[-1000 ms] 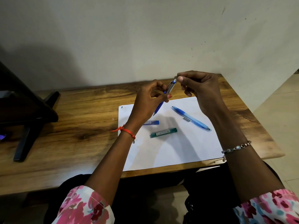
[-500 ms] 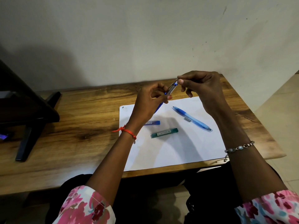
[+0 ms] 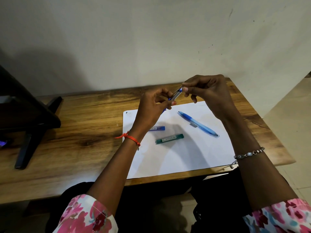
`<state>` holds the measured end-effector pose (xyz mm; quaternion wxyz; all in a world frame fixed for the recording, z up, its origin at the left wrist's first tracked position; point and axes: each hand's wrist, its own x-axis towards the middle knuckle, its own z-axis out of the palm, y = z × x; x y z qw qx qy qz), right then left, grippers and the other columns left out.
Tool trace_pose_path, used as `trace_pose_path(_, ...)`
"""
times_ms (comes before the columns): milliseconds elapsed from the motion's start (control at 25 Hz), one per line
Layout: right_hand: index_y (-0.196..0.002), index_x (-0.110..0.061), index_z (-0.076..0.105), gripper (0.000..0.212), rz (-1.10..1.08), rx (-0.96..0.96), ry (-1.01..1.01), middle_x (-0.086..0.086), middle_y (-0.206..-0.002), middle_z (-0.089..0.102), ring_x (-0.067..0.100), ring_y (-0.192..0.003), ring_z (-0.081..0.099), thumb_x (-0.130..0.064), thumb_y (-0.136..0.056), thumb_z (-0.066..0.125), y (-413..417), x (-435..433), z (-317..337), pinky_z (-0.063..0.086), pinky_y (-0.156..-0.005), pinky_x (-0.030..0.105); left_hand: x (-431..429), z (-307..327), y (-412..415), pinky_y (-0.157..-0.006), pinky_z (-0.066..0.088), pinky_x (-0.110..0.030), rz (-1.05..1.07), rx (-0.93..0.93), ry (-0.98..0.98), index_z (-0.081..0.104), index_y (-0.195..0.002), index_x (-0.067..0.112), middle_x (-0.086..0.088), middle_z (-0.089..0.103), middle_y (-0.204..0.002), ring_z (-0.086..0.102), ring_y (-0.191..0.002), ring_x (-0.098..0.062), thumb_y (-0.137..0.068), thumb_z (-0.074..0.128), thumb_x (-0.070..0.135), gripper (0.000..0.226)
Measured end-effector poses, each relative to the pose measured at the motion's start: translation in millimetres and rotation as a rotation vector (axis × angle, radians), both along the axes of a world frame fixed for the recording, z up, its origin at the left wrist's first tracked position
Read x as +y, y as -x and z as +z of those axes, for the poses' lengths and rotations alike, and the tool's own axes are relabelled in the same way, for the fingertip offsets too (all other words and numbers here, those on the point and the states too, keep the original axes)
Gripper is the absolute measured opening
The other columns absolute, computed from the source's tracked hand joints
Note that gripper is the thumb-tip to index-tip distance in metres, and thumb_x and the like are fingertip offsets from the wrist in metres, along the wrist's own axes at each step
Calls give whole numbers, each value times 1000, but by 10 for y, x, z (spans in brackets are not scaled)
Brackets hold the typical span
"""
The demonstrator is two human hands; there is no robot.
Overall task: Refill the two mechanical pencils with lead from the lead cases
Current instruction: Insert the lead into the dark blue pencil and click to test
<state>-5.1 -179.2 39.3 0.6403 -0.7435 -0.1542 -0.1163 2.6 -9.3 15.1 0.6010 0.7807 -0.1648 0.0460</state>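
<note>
My left hand [image 3: 152, 108] grips the barrel of a dark blue mechanical pencil [image 3: 175, 95], held tilted above the table with its top end up and to the right. My right hand [image 3: 208, 93] pinches that top end between thumb and forefinger. Whether a lead is between the fingertips is too small to tell. A light blue mechanical pencil [image 3: 198, 124] lies on the white sheet [image 3: 185, 157], with a small silver cap [image 3: 193, 125] beside it. A blue lead case [image 3: 158, 128] and a green lead case [image 3: 169, 138] lie on the sheet below my left hand.
The wooden table [image 3: 75, 132] stands against a pale wall. A dark stand [image 3: 28, 118] with angled legs occupies its left end. The table's right edge falls off to a tiled floor [image 3: 292, 132].
Both hands stay at the dark blue pencil's top end with only slight shifts. The items on the sheet have not moved.
</note>
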Motion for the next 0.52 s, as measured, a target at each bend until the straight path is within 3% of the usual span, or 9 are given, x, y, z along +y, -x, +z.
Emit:
trace_pose_path(200, -95, -12, 71, 18, -114, 94, -29, -9, -59, 69, 7, -51, 55, -8, -77, 71, 33, -60, 24, 40, -43, 17, -15, 49, 7, -58, 50, -12, -8, 8, 60, 56, -82, 10, 4, 61, -75, 62, -56, 0, -75, 68, 0, 18)
trace_pose_path(240, -89, -12, 72, 14, -156, 134, 89, -10, -54, 66, 6, -49, 52, -11, -75, 73, 32, -92, 21, 38, -43, 14, -7, 53, 3, -57, 49, -11, -3, 13, 75, 55, -82, 9, 3, 61, -74, 62, -55, 0, -75, 68, -1, 18)
trace_pose_path(320, -80, -14, 74, 10, -157, 230, 508, -10, -55, 63, 7, -50, 48, -11, -71, 77, 31, -139, -23, 34, -44, 10, 12, 54, -7, -56, 47, -9, 11, 25, 99, 55, -83, 8, 2, 60, -72, 60, -54, 1, -75, 68, -2, 18)
trace_pose_path(400, -81, -13, 75, 13, -90, 362, 832, -2, -63, 62, 9, -56, 50, -6, -69, 78, 31, -149, -107, 36, -49, 17, 20, 55, -14, -56, 48, -9, 14, 28, 106, 55, -83, 8, 1, 61, -72, 61, -55, 1, -76, 68, -1, 18)
trace_pose_path(520, -83, -2, 74, 16, -85, 491, 958, 7, -76, 66, 17, -67, 58, -4, -68, 78, 12, -136, -203, 39, -51, 22, 14, 54, -13, -57, 48, -11, 10, 22, 114, 54, -80, 9, 1, 61, -71, 61, -55, -1, -75, 68, -1, 18)
